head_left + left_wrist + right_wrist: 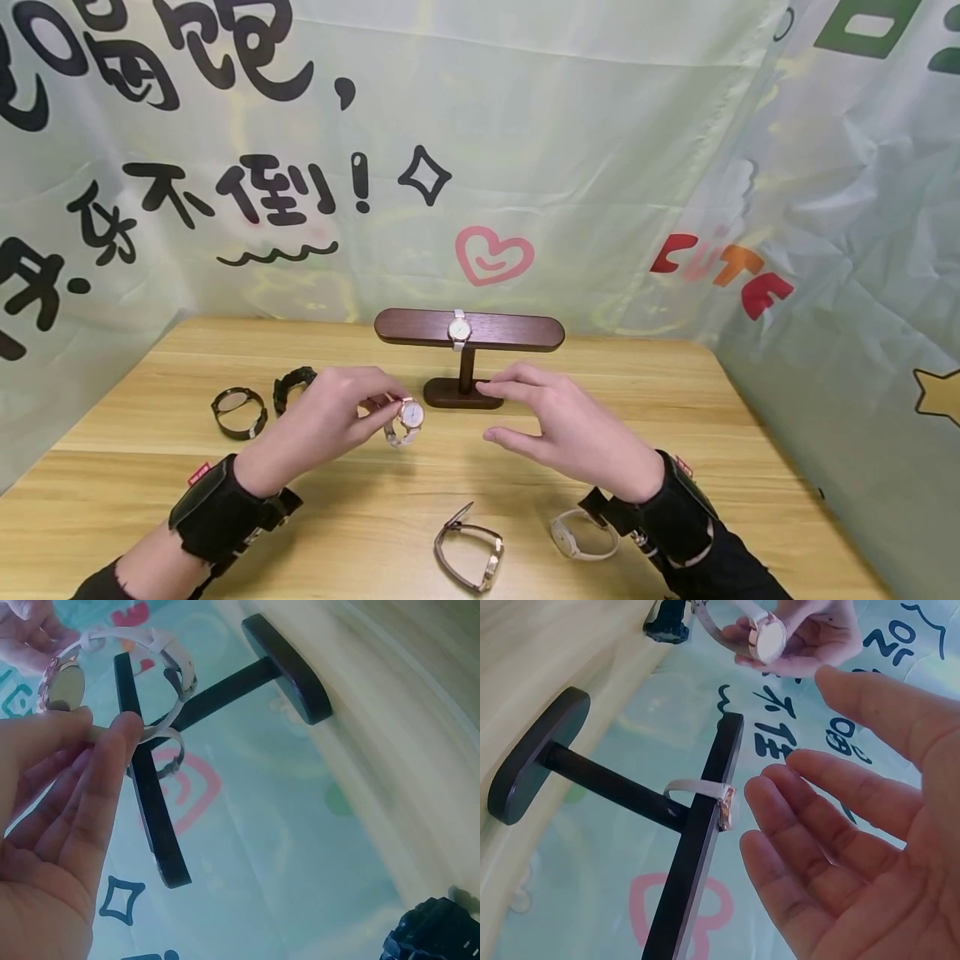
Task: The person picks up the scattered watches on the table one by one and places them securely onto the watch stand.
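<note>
Watch in hand [410, 416]: pale strap, rose-gold case, light dial, strap bent round into a loop. Held up off the table [360, 517], just left of the stand's foot as the head view has it. Left hand [337, 417] grasps it, thumb and fingertips pinching the strap near the case. Right hand [558, 421] released, holding nothing; fingers spread and only slightly bent, palm toward the stand. Its fingertips overlap the right end of the foot in the head view, but the right wrist view shows them apart from the stand. Dark wooden stand [517, 331]: level bar on a single post, rounded foot. One similar pale watch [460, 330] already occupies the bar, strapped round it left of the middle, dial facing out. Left side: chunky black watch [281, 393] just behind the left hand, which hides part of it; slim black watch [238, 434] near it, further left. Front: brown watch [491, 571] on its edge, strap end sticking up. To its right, white watch [564, 536], partly covered by the gear on the right cuff [671, 508]. Matching black cuff [213, 508] on the left wrist. Behind, printed pale cloth [600, 150] closes off the table's back.
</note>
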`<state>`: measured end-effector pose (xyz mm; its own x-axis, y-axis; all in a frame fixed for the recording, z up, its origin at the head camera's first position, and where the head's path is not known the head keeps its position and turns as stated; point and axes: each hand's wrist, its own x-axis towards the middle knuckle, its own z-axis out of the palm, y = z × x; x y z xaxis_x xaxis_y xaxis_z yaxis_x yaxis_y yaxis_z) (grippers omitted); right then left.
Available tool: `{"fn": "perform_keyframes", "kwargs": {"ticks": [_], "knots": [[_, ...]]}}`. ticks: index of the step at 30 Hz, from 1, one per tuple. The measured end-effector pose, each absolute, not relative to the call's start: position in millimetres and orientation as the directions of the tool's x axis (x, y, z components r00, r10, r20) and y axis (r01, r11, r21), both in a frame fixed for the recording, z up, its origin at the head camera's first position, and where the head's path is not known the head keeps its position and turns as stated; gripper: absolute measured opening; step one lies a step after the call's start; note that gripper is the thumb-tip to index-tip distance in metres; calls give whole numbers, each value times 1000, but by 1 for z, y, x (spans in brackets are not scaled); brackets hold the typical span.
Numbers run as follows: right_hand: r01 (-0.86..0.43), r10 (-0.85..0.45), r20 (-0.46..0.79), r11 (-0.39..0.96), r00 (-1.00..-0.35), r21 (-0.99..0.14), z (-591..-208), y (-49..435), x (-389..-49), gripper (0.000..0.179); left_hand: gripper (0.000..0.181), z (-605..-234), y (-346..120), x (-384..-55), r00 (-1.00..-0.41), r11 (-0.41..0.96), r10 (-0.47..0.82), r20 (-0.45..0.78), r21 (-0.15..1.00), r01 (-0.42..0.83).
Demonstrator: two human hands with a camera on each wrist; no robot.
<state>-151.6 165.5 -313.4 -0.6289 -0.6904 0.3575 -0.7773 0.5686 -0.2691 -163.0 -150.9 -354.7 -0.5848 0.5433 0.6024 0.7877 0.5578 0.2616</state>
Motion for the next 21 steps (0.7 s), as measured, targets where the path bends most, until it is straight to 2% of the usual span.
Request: {"fn": "perform_keyframes", "kwargs": {"ticks": [4, 8, 12, 21], "knots": [[-785, -688, 380, 559, -618, -266, -315, 161, -149, 45, 20, -356, -147, -162, -556, 522, 531, 640, 271, 809], [-779, -678, 384, 557, -626, -286, -318, 155, -145, 32, 22, -357, -142, -158, -537, 495, 505, 675, 283, 822], [-761, -673, 356, 563, -649, -323, -322, 147, -141, 24, 21, -356, -135, -151, -549, 493, 474, 688, 309, 813], [-729, -634, 364, 555, -683, -400, -331, 135, -134, 22, 21, -354, -120, -140, -563, 477, 430, 705, 353, 805]]}}
